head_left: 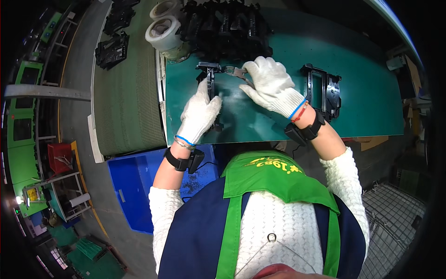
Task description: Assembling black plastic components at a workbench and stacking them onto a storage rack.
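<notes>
White knit gloves cover both hands over the green table [278,128]. My left hand [200,113] grips a black plastic part [210,68], which stands narrow side up and reaches past the fingers toward the far side. In my right hand [272,86] is a pair of cutting pliers [236,71], its jaws at the far end of that part; whether they touch it is hard to tell. To the right, a second black plastic frame [331,92] lies on the table beside my right wrist.
A pile of black plastic parts [227,28] fills the table's far side, with rolls of clear film [163,33] to its left. A conveyor belt [132,102] carrying more black parts [112,50] runs along the left. Below the table sits a blue bin [132,186]; a wire mesh cart [395,218] stands lower right.
</notes>
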A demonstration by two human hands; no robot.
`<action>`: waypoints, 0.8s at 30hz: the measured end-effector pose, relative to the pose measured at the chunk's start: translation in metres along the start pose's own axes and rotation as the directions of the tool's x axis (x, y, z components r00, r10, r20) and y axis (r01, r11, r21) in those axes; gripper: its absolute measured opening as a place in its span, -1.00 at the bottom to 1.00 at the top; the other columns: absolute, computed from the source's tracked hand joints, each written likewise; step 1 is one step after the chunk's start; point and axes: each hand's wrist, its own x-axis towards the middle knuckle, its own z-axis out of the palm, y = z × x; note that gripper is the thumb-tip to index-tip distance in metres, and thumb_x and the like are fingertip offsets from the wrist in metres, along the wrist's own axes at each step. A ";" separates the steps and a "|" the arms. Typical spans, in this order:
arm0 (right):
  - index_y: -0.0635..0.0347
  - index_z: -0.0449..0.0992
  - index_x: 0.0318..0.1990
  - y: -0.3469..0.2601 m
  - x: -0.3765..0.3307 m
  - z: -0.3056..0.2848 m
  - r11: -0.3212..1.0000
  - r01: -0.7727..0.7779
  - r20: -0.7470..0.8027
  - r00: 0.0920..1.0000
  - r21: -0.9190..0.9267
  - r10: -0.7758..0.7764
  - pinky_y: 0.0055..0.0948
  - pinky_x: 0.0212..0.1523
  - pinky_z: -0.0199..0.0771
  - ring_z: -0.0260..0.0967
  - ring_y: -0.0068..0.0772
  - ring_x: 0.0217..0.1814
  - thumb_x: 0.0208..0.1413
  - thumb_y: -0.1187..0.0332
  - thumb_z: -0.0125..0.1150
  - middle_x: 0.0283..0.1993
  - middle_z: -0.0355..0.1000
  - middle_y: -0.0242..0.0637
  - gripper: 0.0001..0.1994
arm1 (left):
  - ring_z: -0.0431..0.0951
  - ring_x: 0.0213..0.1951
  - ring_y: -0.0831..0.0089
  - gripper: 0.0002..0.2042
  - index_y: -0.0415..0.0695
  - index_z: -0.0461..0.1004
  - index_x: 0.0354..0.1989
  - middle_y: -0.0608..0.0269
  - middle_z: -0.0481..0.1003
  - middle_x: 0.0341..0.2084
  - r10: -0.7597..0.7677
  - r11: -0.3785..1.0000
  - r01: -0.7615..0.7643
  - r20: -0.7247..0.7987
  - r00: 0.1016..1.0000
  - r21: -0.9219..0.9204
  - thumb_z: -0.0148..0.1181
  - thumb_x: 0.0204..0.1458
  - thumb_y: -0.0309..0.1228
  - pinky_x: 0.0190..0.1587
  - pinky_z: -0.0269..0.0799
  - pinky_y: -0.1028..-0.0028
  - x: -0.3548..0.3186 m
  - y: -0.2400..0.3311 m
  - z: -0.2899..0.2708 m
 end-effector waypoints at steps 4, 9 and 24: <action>0.06 0.51 0.03 0.004 0.005 0.014 0.999 0.030 -0.017 0.999 -0.045 -0.031 -0.11 -0.06 0.48 0.43 -0.02 -0.11 0.13 0.14 0.37 -0.17 0.42 -0.18 -0.63 | 0.66 -0.19 -0.16 -0.31 -0.09 0.19 0.46 -0.19 0.63 -0.23 -0.021 0.998 0.020 0.021 1.000 0.067 0.10 0.11 -0.21 -0.04 0.53 0.03 0.000 0.012 0.003; 0.12 0.48 0.05 0.015 0.006 0.027 0.994 -0.083 0.180 0.981 0.074 0.068 -0.14 -0.07 0.49 0.47 -0.04 -0.11 0.20 0.13 0.31 -0.18 0.46 -0.16 -0.63 | 0.67 -0.22 -0.15 -0.31 -0.10 0.18 0.46 -0.16 0.64 -0.31 -0.014 0.996 0.009 0.062 0.998 0.087 0.09 0.11 -0.19 -0.07 0.54 0.04 0.003 0.013 0.006; 0.13 0.40 0.11 0.032 -0.087 0.035 0.158 -0.808 0.705 0.577 0.568 0.412 -0.49 -0.32 0.40 0.35 -0.60 -0.35 0.31 0.02 0.22 -0.29 0.36 -0.44 -0.57 | 0.67 -0.38 -0.11 -0.25 -0.13 -0.04 0.54 -0.13 0.62 -0.45 0.038 0.934 -0.133 0.277 0.960 0.333 0.06 0.21 -0.17 -0.27 0.57 0.00 0.004 0.016 0.076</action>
